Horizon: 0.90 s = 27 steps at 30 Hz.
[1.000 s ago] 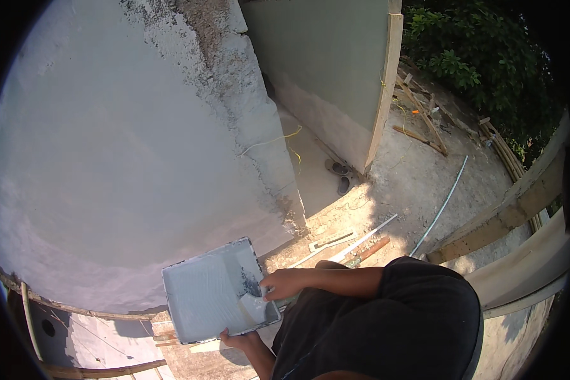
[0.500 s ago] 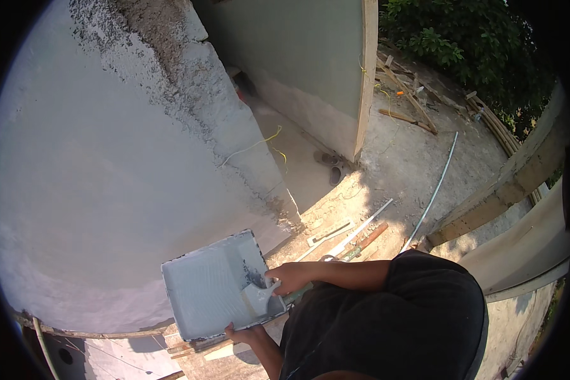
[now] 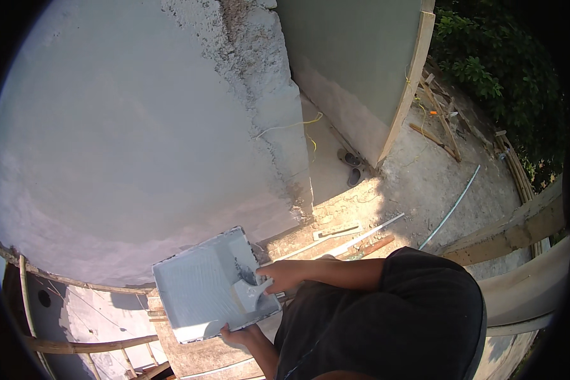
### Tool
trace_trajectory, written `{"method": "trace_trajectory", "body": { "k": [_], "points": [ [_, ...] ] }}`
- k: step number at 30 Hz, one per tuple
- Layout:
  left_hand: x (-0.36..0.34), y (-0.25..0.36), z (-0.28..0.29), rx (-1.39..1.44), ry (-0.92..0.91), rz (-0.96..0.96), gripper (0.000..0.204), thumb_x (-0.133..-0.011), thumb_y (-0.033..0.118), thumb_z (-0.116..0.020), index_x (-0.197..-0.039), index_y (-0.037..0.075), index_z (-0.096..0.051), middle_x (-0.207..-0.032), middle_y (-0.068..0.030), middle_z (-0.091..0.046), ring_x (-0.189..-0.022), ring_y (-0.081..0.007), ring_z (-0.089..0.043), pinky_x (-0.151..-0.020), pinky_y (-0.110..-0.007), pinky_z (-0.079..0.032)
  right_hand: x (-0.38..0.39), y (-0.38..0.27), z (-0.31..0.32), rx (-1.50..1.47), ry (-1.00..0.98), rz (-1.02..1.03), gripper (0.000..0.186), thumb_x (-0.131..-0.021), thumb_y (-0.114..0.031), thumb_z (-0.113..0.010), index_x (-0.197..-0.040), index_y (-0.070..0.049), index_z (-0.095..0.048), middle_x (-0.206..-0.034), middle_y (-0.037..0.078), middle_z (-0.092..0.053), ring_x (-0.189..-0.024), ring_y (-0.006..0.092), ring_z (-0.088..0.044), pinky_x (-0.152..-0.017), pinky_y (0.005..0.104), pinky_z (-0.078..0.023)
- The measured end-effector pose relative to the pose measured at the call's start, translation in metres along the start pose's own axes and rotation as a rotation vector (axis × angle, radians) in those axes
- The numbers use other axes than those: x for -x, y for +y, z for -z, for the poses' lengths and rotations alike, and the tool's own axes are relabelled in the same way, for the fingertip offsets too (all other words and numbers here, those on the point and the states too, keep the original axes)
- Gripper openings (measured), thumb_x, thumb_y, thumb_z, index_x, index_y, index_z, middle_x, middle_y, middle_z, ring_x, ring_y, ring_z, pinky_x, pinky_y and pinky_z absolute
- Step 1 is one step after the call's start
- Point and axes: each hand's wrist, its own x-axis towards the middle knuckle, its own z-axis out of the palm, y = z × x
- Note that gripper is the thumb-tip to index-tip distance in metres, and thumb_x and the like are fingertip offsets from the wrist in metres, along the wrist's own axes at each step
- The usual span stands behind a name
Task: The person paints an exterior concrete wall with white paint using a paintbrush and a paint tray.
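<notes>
My left hand [image 3: 237, 337] grips the lower rim of a rectangular paint tray [image 3: 193, 272], its thumb over the edge. Pale grey-blue paint coats the tray's ribbed slope, and dark smears show near its right side. In my right hand [image 3: 278, 277] is a wide flat brush [image 3: 250, 294], whitened with paint, its fingers closed round the handle. The brush's broad end rests against or just over the tray's right part; contact is hard to tell. Beyond the tray rises a grey plastered wall [image 3: 126, 152].
Rough broken plaster [image 3: 253, 82] marks the wall's edge beside a doorway. Sandals [image 3: 351, 168] lie on its floor. A white strip [image 3: 377, 227], a brown pipe [image 3: 373, 246] and a blue pipe [image 3: 451, 206] lie about. Bamboo poles [image 3: 88, 346] cross at lower left.
The view has shifted, so the wall and doorway sit further right and the lower-left poles show more. The tray has moved slightly left; both hands keep their holds.
</notes>
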Motion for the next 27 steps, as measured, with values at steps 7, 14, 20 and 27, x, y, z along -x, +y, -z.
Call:
{"method": "trace_trajectory", "body": {
  "k": [7,14,20,27],
  "points": [
    [0.002,-0.01,-0.012,0.004,0.023,0.006,0.074,-0.067,0.034,-0.049,-0.133,0.003,-0.039,-0.133,-0.0179,-0.044,-0.122,-0.0382,-0.042,-0.101,-0.053,-0.034,0.002,0.013,0.017,-0.075,-0.051,0.068,0.046,-0.08,-0.029,-0.066,-0.115,-0.003,-0.05,-0.1,0.022,-0.062,-0.095,0.0365,-0.061,-0.081,0.0403,-0.046],
    [-0.01,-0.033,-0.048,-0.026,-0.08,0.075,0.076,-0.065,0.034,-0.05,-0.133,0.003,-0.039,-0.132,-0.0174,-0.044,-0.121,-0.0386,-0.043,-0.101,-0.054,-0.034,0.015,0.021,0.054,-0.042,0.258,-0.021,0.042,-0.08,-0.029,-0.066,-0.111,-0.004,-0.054,-0.098,0.022,-0.063,-0.094,0.0374,-0.061,-0.08,0.042,-0.047],
    [-0.009,-0.05,-0.084,-0.025,-0.035,0.084,0.077,-0.064,0.033,-0.05,-0.134,0.002,-0.038,-0.133,-0.0178,-0.044,-0.121,-0.0386,-0.043,-0.1,-0.054,-0.035,0.027,0.026,0.072,-0.036,0.121,0.019,0.04,-0.08,-0.031,-0.066,-0.109,-0.004,-0.056,-0.096,0.022,-0.063,-0.093,0.0364,-0.062,-0.079,0.0416,-0.047],
    [0.004,-0.062,-0.118,-0.059,-0.046,0.058,0.077,-0.065,0.033,-0.05,-0.134,0.002,-0.038,-0.133,-0.0184,-0.044,-0.121,-0.039,-0.043,-0.1,-0.055,-0.035,0.029,0.03,0.12,-0.101,0.321,0.007,0.044,-0.078,-0.027,-0.068,-0.112,-0.003,-0.055,-0.099,0.02,-0.064,-0.094,0.0351,-0.062,-0.081,0.0409,-0.048]
  ]
}}
